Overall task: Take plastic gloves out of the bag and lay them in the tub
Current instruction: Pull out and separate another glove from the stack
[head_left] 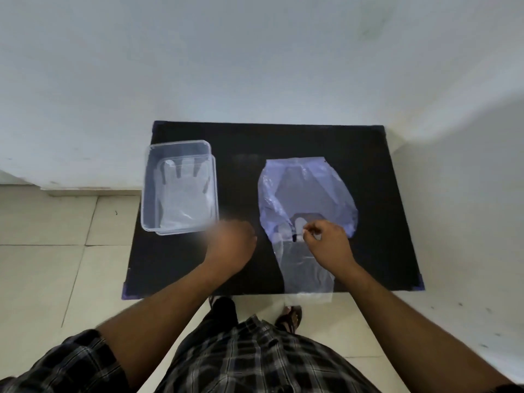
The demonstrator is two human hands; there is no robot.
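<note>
Head view looks down on a black worktop (pixel 368 171) with the clear tub (pixel 150 194) at the left and the pale violet bag (pixel 334 191) at the right. One plastic glove (pixel 184 199) already lies flat in the tub, its finger sleeves toward the far wall. A second glove (pixel 306 268) is partly out of the bag: its long axis runs from the bag's mouth toward the person, and its cuff end hangs just over the near edge of the worktop.

The right hand (pixel 326 239) sits right over the bag's mouth, fingers (pixel 309 229) pinched together on thin film there; whether they grip the glove's upper end or the bag's own handle strip cannot be told. The left hand (pixel 231 239) is blurred, between tub and bag and just beside the bag's near left edge; its fingers cannot be read as curled or spread, and nothing shows in them.

So the glove lies directly under and toward the body from the right hand, which is clearly the nearer one, while the tub lies well to the left, beyond the left hand. By my reading, the glove needs drawing clear along its length, then carrying leftward across the worktop.
</note>
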